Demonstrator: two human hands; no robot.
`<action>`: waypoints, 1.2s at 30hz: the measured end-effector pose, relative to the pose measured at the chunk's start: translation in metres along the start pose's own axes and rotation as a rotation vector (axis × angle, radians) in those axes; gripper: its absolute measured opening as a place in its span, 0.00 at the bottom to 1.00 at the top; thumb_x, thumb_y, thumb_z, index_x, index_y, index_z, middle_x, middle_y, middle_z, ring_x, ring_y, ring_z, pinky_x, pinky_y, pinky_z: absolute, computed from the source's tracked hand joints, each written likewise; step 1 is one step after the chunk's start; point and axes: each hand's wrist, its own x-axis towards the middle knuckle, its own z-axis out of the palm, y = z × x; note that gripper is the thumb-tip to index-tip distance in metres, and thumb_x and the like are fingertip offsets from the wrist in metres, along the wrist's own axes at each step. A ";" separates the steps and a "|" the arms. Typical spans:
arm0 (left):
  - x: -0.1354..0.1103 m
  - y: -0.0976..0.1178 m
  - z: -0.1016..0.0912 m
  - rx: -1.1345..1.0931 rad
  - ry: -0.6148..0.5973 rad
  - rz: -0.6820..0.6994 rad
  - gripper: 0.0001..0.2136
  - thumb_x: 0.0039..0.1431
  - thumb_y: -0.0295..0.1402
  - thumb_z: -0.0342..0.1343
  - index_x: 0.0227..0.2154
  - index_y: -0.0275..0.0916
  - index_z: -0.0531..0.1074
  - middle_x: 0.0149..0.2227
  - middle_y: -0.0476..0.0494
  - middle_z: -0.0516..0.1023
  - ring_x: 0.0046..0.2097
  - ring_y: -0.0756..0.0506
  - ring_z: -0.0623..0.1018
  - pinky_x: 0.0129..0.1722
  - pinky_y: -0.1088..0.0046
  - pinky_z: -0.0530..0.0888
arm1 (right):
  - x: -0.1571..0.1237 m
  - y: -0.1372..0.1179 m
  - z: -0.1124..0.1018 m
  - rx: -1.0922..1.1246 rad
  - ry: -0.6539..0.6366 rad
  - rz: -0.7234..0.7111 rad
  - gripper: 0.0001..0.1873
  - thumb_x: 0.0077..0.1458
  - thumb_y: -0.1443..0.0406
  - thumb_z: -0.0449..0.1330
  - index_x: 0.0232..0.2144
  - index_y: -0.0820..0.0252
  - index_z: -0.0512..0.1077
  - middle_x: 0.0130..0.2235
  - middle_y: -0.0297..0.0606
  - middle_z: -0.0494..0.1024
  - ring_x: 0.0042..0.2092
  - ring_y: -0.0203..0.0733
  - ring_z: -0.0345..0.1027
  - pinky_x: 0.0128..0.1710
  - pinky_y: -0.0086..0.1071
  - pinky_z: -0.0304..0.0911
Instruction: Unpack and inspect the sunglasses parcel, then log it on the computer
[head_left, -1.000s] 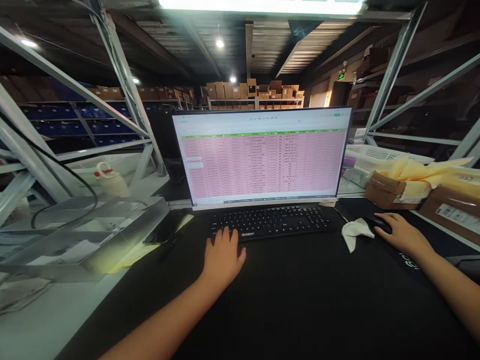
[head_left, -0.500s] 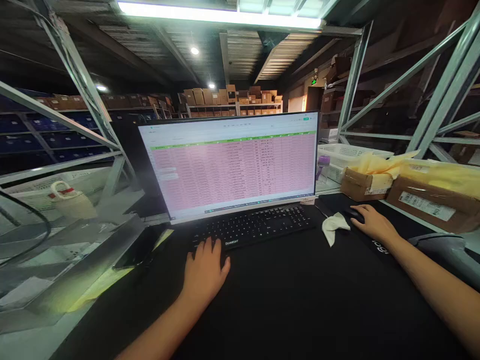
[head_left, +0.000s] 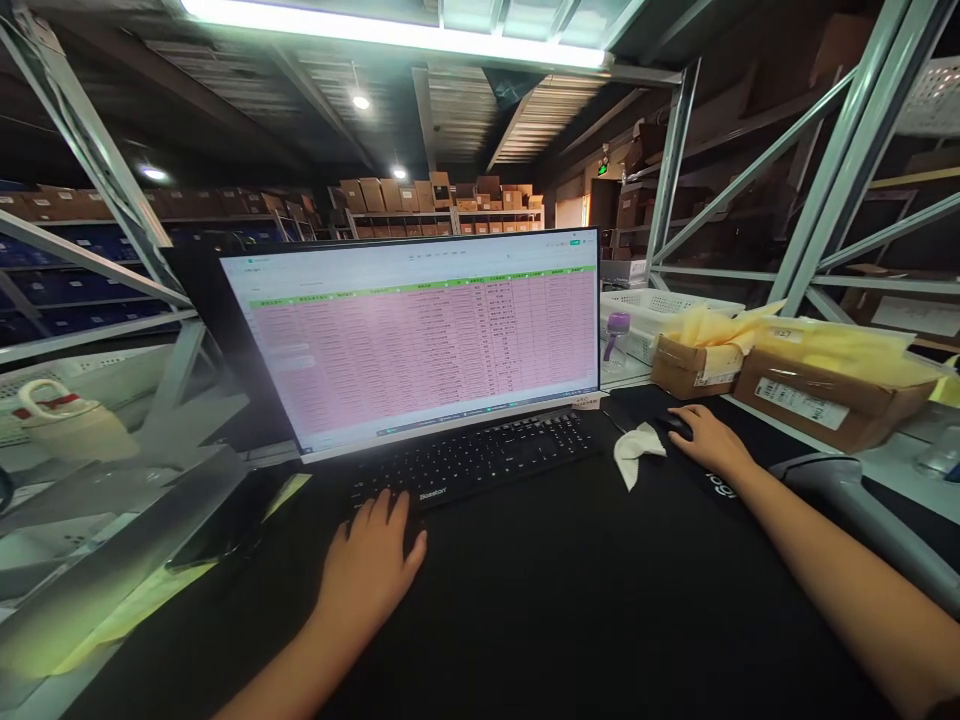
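Note:
My left hand [head_left: 369,560] lies with fingers spread at the lower left edge of a black keyboard [head_left: 480,455], its fingertips on or just at the front keys. My right hand [head_left: 712,442] curves over a dark computer mouse [head_left: 675,427], which is partly hidden under the fingers. Behind the keyboard stands a wide monitor [head_left: 420,350] showing a spreadsheet with pink rows and a green header row. Its text is too small to read. Between keyboard and mouse lies a crumpled white tissue [head_left: 636,452]. Both forearms rest over a black desk mat [head_left: 540,600].
At the right are cardboard boxes [head_left: 802,398] with yellow packaging, a grey handheld scanner [head_left: 832,490], a purple-topped bottle [head_left: 616,335] and white baskets [head_left: 667,308]. A dark phone-like slab [head_left: 221,515], a clear tray [head_left: 157,530] and a cream jug-like container [head_left: 71,420] are at the left.
My view has turned slightly to the right, so everything sits further left in the picture. Both hands keep their places at the keyboard and on the mouse.

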 end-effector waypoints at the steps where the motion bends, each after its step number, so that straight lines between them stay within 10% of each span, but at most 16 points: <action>1: 0.000 0.000 -0.001 0.000 -0.005 0.001 0.26 0.69 0.39 0.45 0.65 0.32 0.66 0.67 0.27 0.67 0.66 0.31 0.68 0.61 0.50 0.69 | 0.001 0.001 0.001 0.003 0.008 -0.004 0.29 0.59 0.53 0.54 0.60 0.54 0.72 0.58 0.45 0.71 0.57 0.51 0.71 0.58 0.41 0.68; 36: -0.007 0.001 -0.005 -0.124 0.005 -0.048 0.26 0.68 0.39 0.47 0.65 0.34 0.65 0.68 0.28 0.65 0.68 0.31 0.66 0.65 0.45 0.65 | 0.007 0.023 0.023 0.120 0.021 -0.111 0.30 0.58 0.50 0.51 0.58 0.53 0.69 0.57 0.56 0.71 0.60 0.60 0.68 0.61 0.47 0.63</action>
